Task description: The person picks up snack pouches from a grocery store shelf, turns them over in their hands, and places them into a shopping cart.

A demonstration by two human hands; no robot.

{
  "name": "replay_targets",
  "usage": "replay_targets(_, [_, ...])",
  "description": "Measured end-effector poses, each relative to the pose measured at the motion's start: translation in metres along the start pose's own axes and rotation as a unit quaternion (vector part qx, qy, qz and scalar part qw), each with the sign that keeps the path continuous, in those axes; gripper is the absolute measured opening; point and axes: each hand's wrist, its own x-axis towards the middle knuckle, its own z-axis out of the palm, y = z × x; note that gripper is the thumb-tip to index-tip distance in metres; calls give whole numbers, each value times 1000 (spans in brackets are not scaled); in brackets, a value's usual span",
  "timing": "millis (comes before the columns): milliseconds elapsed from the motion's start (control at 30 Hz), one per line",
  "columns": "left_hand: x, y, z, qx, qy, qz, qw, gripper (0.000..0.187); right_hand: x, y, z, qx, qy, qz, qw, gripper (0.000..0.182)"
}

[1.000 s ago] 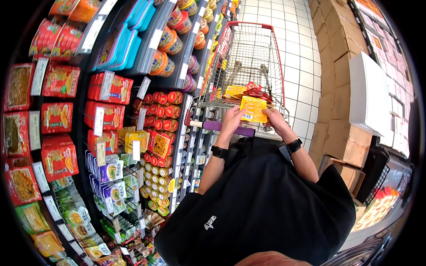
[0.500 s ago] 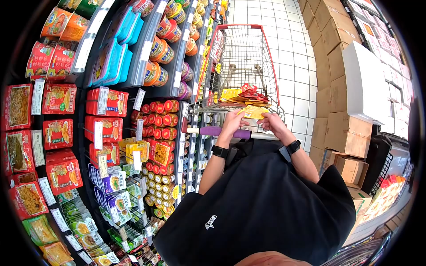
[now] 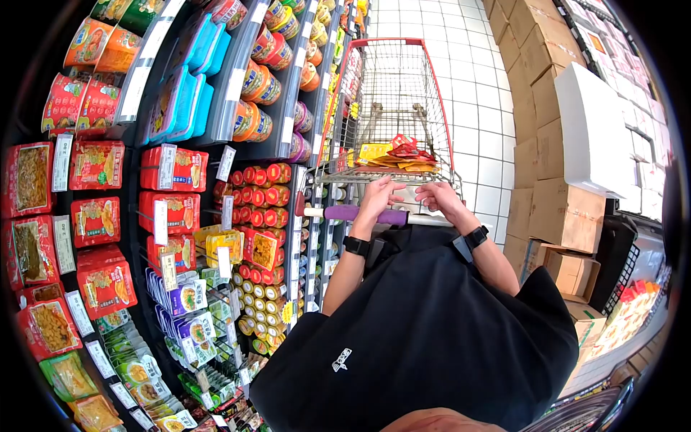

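Note:
My left hand is just above the purple sleeve on the shopping cart's handle, fingers stretched toward the right. Facing it across a small gap, my right hand has its fingers loosely bent and apart. Nothing shows in either hand, so both are open. In front of them is the wire shopping cart with a red rim. A pile of flat red and yellow food packets lies at the cart's near end. A dark wristband is on each wrist.
Shelves on the left hold red packets, instant noodle tubs, blue boxes and red-lidded jars. Stacked cardboard boxes and a white panel line the right. White floor tiles run beside the cart.
The yellow packet that both hands held is out of them now. My fingers have loosened and come apart. The cart has stayed in place.

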Motion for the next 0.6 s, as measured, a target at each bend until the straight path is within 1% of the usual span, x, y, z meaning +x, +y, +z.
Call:
replay_targets(200, [-7,-3,-5,-19,-1,7,1000,55,-1,-2,6,2,-10,1,1000,26])
replay_targets(333, [-14,0,-10,-40,19,20,999,52,1,-1,11,12,-17,-2,1000,25])
replay_targets(400, [-21,3,-15,-81,19,13,996,49,1,-3,17,11,-23,-10,1000,24])
replay_targets(500, [-34,9,-22,-102,57,42,992,47,5,-6,26,2,-58,-25,998,23])
replay_targets(533, [-40,12,-26,-106,71,37,991,42,4,-11,33,-11,-61,-32,998,23])
replay_targets(567, [-45,10,-31,-115,89,40,989,42,5,-13,38,-21,-68,-40,997,24])
replay_targets(600, [-48,8,-36,-128,93,60,986,41,7,-15,44,-32,-81,-45,995,24])
